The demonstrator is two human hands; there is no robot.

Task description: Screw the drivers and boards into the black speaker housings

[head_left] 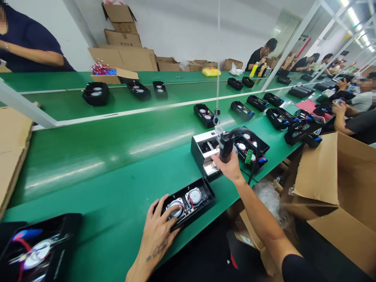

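On the green table (pixel 111 207), the black case (pixel 199 210) lies under your left grip (pixel 161 219), which clasps its end, probably for steadiness; your right grip (pixel 229 166) is wrapped around the black driver (pixel 226 147), and the white-topped box (pixel 202 137) stands just below this grip.

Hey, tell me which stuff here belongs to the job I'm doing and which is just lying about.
Likely part of the job:
black case with round speakers, under your left grip
black corded tool, in your right grip
black-and-white machine, by the tool

Seemingly just lying about:
yellow packet
bottles
open cardboard box
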